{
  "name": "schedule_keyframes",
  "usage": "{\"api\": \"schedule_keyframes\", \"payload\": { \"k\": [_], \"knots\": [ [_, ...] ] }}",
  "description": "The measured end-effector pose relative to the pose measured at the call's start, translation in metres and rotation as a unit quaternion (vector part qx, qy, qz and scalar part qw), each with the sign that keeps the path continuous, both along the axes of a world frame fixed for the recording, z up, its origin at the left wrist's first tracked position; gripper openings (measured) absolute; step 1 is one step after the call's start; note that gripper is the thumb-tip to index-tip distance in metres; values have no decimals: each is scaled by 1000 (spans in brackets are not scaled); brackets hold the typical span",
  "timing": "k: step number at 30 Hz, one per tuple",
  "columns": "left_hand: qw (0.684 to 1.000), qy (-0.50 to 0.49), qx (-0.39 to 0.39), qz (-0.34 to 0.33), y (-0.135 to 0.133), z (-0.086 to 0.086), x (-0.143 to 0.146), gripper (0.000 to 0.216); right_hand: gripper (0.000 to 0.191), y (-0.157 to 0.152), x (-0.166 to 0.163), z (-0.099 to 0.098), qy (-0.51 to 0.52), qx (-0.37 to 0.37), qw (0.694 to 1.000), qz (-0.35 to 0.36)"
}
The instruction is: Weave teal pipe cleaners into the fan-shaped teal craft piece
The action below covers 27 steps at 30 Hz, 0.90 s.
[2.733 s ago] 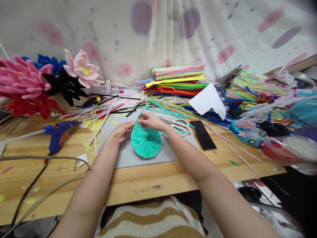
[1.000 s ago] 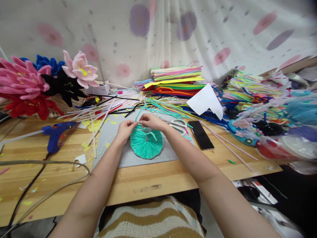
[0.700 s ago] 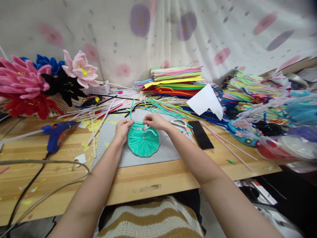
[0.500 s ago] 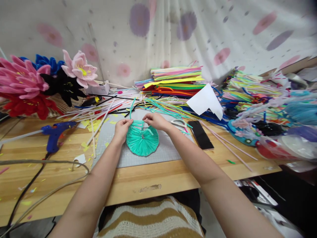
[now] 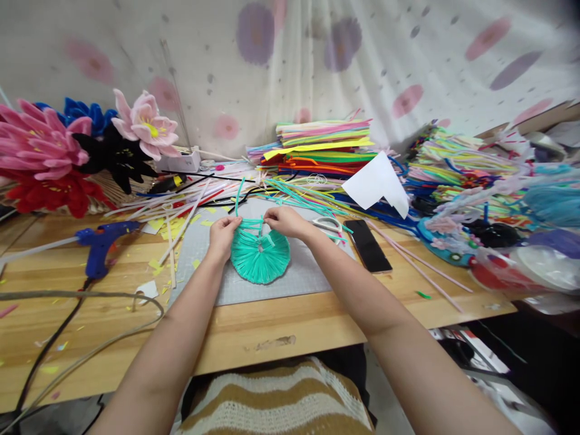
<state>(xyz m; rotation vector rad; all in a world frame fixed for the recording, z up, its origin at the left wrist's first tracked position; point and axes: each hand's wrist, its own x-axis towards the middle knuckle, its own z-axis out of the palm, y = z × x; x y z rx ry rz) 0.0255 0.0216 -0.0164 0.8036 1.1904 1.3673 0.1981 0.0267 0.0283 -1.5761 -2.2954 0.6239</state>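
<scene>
A round teal disc, wound with pipe cleaners that run out from a small centre hole, lies on the grey cutting mat. My left hand is closed on its upper left edge, thumb and finger pinching there. From that edge a loose teal pipe cleaner sticks up. At the upper right of the disc, my right hand pinches a teal pipe cleaner strand, whose fingertip end is partly hidden. Several strands span the gap between my hands, and short ends stick out near the hole.
A blue glue gun with its cord lies left. Right of the mat are white-handled scissors and a black phone. Pipe cleaner bundles and white paper sit behind; fuzzy flowers stand at the far left.
The strand by my right fingers now stands more upright above the hole, and the short ends have shifted slightly. My left hand keeps its hold on the disc's edge.
</scene>
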Motion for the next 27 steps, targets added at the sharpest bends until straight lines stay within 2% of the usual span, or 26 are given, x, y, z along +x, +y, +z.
{"api": "schedule_keyframes", "payload": {
  "k": [6,13,23,27],
  "knots": [
    [1000,-6,-5,-4,-1,2,1,26,19,0,-1,0,-8,6,1000,-8],
    [999,-21,-45,-3,-1,7,0,23,19,0,-4,6,-22,-6,1000,-3],
    [1000,-10,-19,-1,-1,4,0,23,21,1,-4,3,-49,14,998,-25],
    [1000,26,7,6,-3,4,0,21,21,0,-9,6,-75,21,996,-45]
  ]
}}
